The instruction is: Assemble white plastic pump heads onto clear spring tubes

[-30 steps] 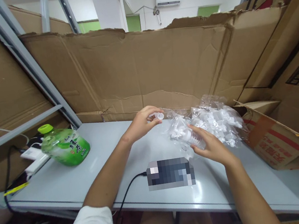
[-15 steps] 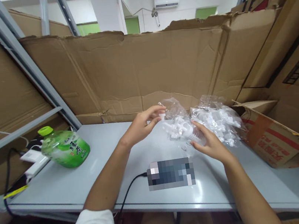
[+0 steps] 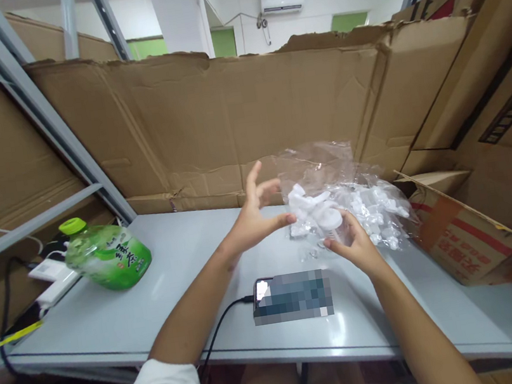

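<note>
My left hand (image 3: pixel 256 216) is raised over the table with its fingers spread, its thumb tip at the near edge of a clear plastic bag (image 3: pixel 313 156). White plastic parts (image 3: pixel 304 201) lie in or behind this bag; which of the two I cannot tell. My right hand (image 3: pixel 354 243) grips a small clear container with a round white top (image 3: pixel 330 219) between thumb and fingers. Its lower part is blurred and partly covered by the fingers. Behind my right hand sits a second clear bag with white plastic pieces (image 3: pixel 374 209).
A phone (image 3: pixel 291 297), its screen blurred out, lies in front of my hands with a black cable. A green tea bottle (image 3: pixel 116 254) and white power strips (image 3: pixel 55 283) are at left. A cardboard box (image 3: pixel 465 238) stands at right; cardboard (image 3: pixel 226 119) walls the back.
My left hand has opened from a pinch and spread its fingers. My right hand has closed in on the clear container, whose white top now faces me. The nearer bag stands up taller.
</note>
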A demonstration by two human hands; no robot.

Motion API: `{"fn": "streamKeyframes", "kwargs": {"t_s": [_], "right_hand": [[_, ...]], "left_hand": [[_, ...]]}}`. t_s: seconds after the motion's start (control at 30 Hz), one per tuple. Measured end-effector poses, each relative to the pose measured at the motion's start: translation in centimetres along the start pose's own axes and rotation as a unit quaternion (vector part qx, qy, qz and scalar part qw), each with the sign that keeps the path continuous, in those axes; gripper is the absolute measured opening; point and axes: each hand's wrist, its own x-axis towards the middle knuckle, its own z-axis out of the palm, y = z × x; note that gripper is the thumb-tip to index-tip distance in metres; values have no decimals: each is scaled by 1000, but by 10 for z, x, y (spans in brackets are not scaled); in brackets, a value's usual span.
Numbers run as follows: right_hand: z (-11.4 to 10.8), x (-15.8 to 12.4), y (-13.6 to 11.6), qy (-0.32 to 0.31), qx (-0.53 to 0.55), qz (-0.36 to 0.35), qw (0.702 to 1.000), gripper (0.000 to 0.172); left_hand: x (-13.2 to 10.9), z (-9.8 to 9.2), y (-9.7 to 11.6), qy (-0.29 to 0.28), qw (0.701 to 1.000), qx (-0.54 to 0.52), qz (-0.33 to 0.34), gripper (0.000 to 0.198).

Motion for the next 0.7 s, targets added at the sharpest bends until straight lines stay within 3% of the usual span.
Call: {"fn": "streamKeyframes", "kwargs": {"t_s": [0.13,0.27,0.33,0.53,0.7], "right_hand": [[10,0,-2,13,56,24,998,60],[16,-2,-2,-57,99,49,992,64],[16,-2,-2,-52,116,71,989,67],[14,1,2,25,134,105,985,55],[8,2,0,72,37,55,995,49]], "left_hand": [[-3,33,-17,-95,972,-183,-112,74],[-1,62,-25,-18,972,-201,-121,49],[1,70,-28,4,971,-208,-118,40],[2,74,-35,-1,969,-222,-112,37],[3,67,-40,-29,971,-207,-119,40]]}}
